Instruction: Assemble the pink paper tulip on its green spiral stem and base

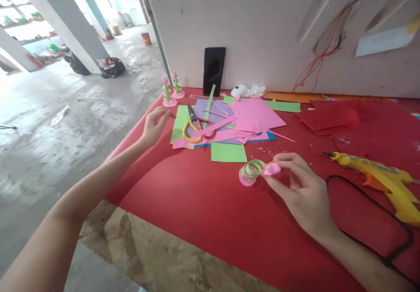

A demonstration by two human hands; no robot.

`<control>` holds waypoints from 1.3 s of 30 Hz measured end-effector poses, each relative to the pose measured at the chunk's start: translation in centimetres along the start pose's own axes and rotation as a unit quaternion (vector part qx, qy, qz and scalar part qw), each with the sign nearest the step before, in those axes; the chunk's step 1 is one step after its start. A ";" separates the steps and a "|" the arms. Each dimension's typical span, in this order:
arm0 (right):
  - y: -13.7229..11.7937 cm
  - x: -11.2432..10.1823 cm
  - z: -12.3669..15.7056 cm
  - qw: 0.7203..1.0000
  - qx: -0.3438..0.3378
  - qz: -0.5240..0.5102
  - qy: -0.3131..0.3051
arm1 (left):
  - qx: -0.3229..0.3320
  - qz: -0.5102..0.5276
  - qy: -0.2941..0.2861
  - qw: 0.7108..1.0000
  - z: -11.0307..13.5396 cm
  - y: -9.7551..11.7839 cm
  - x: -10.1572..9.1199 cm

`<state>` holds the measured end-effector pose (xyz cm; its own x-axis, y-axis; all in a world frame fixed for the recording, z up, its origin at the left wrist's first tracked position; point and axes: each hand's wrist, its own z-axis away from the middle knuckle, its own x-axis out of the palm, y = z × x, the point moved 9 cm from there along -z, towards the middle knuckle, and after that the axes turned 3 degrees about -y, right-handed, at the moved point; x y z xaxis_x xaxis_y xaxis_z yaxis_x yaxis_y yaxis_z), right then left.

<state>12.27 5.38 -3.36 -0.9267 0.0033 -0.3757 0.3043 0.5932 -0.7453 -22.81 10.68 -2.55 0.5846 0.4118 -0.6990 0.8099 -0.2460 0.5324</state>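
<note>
My right hand (pixel 305 191) pinches a small paper flower by its pink folded bloom (pixel 272 169). From the bloom a green spiral paper stem (pixel 253 168) runs to a pink round base (pixel 246 181), tilted low over the red tabletop (pixel 183 196). On the left, my left hand (pixel 154 126) hovers with its fingers loosely stretched out and nothing visible in them. Just beyond it two similar paper flowers (pixel 166 94) stand upright on pink discs. Scissors (pixel 198 126) with yellow and red handles lie on the coloured paper, right of my left hand.
Pink sheets (pixel 257 115), green paper (pixel 229 152) and purple paper overlap mid-table. A black phone (pixel 214 71) leans on the wall. To the right lie a yellow glue gun (pixel 377 174) with a black cord (pixel 361 191) and red crumpled paper (pixel 331 117). The table's edge runs along the left.
</note>
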 end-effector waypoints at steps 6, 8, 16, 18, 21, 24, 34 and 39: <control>0.4 0.0 0.1 1.000 0.017 0.012 -0.003 | -0.051 -0.155 -0.056 0.985 -2.7 -7.9 -1.0; 0.4 0.0 0.0 1.000 0.026 0.014 0.000 | -0.047 -0.188 -0.101 0.976 -3.3 -9.4 0.4; 0.6 -0.3 -0.3 0.999 0.052 0.009 0.013 | -0.035 -0.257 -0.156 0.953 -4.6 -11.3 2.7; 0.6 -0.3 -0.3 0.999 0.048 0.005 0.013 | -0.034 -0.264 -0.158 0.951 -4.7 -11.4 2.7; 0.7 -0.4 -0.2 0.999 0.043 0.007 0.012 | -0.033 -0.270 -0.161 0.949 -4.7 -11.5 2.8; 1.0 -0.3 -0.1 0.999 0.048 0.011 0.012 | -0.034 -0.272 -0.163 0.948 -4.8 -11.8 3.0; 0.8 -0.3 -0.1 0.999 0.037 0.006 0.014 | -0.034 -0.267 -0.167 0.949 -4.8 -12.4 3.2; 0.8 -0.3 -0.1 0.999 0.031 0.003 0.013 | -0.040 -0.262 -0.161 0.951 -4.9 -12.6 3.2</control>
<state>12.75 5.91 -3.80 -0.9298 0.0281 -0.3670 0.3227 0.5419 -0.7761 -31.38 19.40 -9.18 0.0973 0.1661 -0.9813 0.9952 -0.0088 0.0972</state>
